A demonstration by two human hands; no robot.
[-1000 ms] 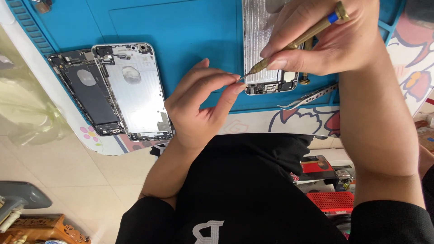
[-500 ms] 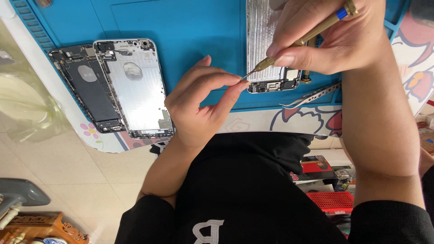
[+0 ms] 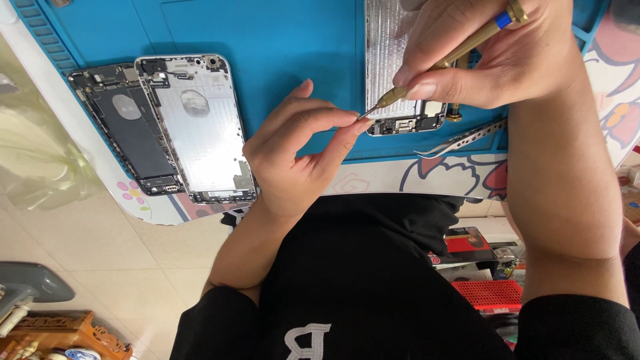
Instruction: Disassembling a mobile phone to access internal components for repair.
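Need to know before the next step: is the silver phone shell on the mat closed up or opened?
Opened. The silver phone shell lies on the blue mat with its bare inner metal and small parts showing, no screen on it.

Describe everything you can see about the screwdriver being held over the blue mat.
The screwdriver is slim and brass-coloured, with a knurled grip near a fine dark tip, a blue band and a brass cap at its top end. It lies slanted, tip low toward the picture's left, cap high toward the right. The right hand pinches it between thumb and fingers. The tip meets the pinched fingertips of the left hand, just above the opened phone frame.
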